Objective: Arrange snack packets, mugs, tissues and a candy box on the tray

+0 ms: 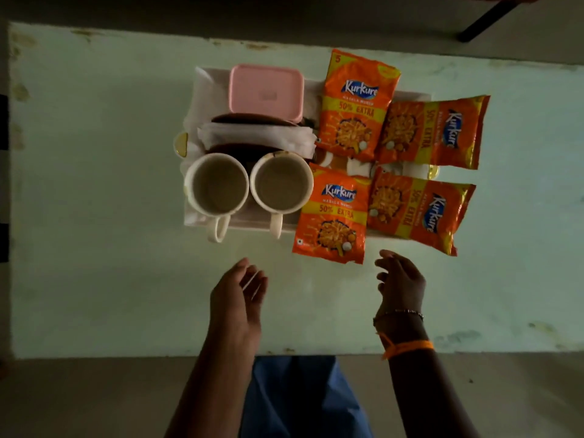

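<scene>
Tray (193,90) loaded: pink candy box (266,89) at far end, tissues (256,136) just nearer, two mugs (216,184) side by side at near edge. Four snack packets (355,105) are spread over tray's right half. Left hand (237,298) and right hand (402,283) are held open, empty, near side of tray.

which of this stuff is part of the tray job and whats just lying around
Part of the job: tray, four snack packets, two mugs, tissues, pink candy box.

Just there: table, dark plate under the tissues, black bar beyond the table.
</scene>
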Demonstrator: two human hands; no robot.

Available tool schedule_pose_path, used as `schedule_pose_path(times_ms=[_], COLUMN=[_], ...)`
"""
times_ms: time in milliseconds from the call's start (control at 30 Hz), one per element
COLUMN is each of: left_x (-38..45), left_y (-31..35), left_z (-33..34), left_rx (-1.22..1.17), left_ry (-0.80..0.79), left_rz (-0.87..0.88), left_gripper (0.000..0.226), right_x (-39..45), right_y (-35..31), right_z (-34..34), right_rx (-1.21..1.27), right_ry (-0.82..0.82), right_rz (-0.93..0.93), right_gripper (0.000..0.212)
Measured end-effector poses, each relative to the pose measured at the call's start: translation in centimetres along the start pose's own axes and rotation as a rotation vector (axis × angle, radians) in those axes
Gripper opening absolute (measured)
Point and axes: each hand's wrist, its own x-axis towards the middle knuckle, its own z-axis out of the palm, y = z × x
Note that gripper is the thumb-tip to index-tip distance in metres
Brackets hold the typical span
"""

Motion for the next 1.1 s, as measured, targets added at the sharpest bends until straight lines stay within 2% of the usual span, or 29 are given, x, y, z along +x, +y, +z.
schedule_pose_path(times_ms=[67, 167, 233, 467, 600, 733, 800, 867, 1100], left_x=[1.3, 2.8, 3.3, 3.9, 4.2, 4.0, 3.7, 3.5, 3.6], left_y=[-0.3, 0.3, 0.8, 1.4, 1.5, 1.6, 1.5, 1.5, 1.4], left_z=[0.4, 1.7, 2.3, 3.0, 3.0, 3.0, 3.1, 3.3, 3.7], left_rx=[-0.017, 0.001, -0.010, 0.029, 0.043, 0.059, 0.068, 0.068, 0.052], left_ry=[-0.061, -0.149, -0.180, -0.144, -0.161, -0.181, -0.173, -0.181, -0.196], left_rz=[-0.042, -0.010, 0.024, 0.072, 0.080, 0.090, 0.090, 0.083, 0.076], left_gripper=[0.016, 0.029, 0.025, 0.016, 0.017, 0.021, 0.023, 0.016, 0.015], right_x=[0.7, 1.5, 1.8, 2.8, 3.2, 3.6, 3.8, 3.9, 4.6], right_y=[0.9, 0.9, 0.5, -0.3, -0.3, -0.3, -0.3, -0.6, -1.5], right_z=[-0.3, 0.0, 0.4, 0.8, 0.7, 0.7, 0.6, 0.5, 0.6], right_rx=[0.017, 0.126, 0.218, 0.396, 0.425, 0.427, 0.407, 0.371, 0.305], right_ry=[-0.018, -0.068, -0.075, -0.063, -0.067, -0.053, -0.055, -0.060, -0.060], right_rz=[0.094, 0.202, 0.223, 0.249, 0.258, 0.233, 0.217, 0.204, 0.152], right_gripper=[0.023, 0.025, 0.024, 0.024, 0.015, 0.023, 0.015, 0.008, 0.019])
